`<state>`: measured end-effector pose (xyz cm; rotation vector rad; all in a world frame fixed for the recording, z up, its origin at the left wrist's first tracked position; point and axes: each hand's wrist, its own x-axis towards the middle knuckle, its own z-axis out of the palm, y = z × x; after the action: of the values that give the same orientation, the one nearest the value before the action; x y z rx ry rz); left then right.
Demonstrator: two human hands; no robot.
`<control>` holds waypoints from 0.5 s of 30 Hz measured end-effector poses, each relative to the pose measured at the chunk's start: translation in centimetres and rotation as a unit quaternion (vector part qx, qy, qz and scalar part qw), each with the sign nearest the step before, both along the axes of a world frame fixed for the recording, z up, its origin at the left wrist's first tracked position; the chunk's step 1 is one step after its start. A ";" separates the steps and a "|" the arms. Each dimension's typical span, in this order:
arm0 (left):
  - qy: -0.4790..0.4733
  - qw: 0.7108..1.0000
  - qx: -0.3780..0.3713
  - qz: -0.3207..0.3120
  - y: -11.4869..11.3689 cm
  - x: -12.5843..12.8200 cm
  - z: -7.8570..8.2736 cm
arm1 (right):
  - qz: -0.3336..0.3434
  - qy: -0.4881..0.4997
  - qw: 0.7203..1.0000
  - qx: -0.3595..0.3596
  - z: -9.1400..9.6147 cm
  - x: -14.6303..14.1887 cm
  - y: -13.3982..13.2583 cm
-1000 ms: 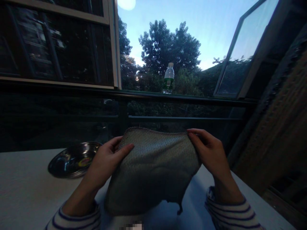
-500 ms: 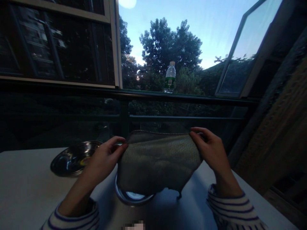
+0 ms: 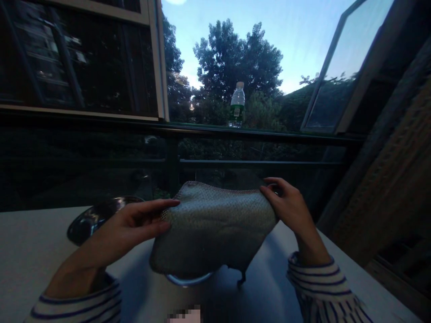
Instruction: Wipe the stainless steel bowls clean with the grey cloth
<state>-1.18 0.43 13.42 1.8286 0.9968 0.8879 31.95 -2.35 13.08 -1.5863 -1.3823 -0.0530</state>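
Observation:
A grey, coarse-textured cloth hangs spread between my two hands, with a stitched-looking upper edge and a ragged lower edge that ends in a dangling strip. My left hand holds its left edge loosely, with thumb and forefinger stretched over the front; the other fingers are partly hidden. My right hand pinches the upper right corner between thumb and fingers. Below and behind the cloth, the rim of a metal bowl shows; the rest of it is covered.
On the white table, a shiny metal basin stands at the left, partly behind my left hand. A plastic bottle with a green label stands on the window ledge beyond the dark railing. A patterned curtain hangs at the right.
My left hand has shifted its hold lower along the left edge, its fingers more stretched. The cloth has moved left and down and covers more of the bowl. My right hand still pinches its corner.

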 end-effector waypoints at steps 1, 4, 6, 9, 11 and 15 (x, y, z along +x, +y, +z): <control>0.019 1.000 0.020 -0.005 0.0 -0.1 0.1 | 0.002 -0.005 1.000 -0.004 -0.1 0.0 0.0; 0.086 0.991 0.104 0.004 -0.1 0.2 0.5 | 0.009 -0.030 0.999 -0.029 -0.3 0.1 0.2; 0.119 0.979 0.160 0.027 -0.2 0.5 0.7 | 0.015 -0.056 0.997 -0.058 -0.5 0.2 0.3; 0.133 0.967 0.214 0.044 -0.4 0.9 1.0 | 0.035 -0.091 0.989 -0.107 -0.7 0.1 0.4; 0.109 0.967 0.224 0.050 -0.8 1.1 1.2 | 0.051 -0.107 0.984 -0.136 -0.8 0.0 0.5; 0.047 0.980 0.178 0.076 -1.6 1.9 1.3 | 0.090 -0.128 0.974 -0.167 -1.0 -0.5 0.6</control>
<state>0.69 -1.15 14.72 2.1288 1.1032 1.1408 31.43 -1.71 12.12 -1.7650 -1.8065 0.0926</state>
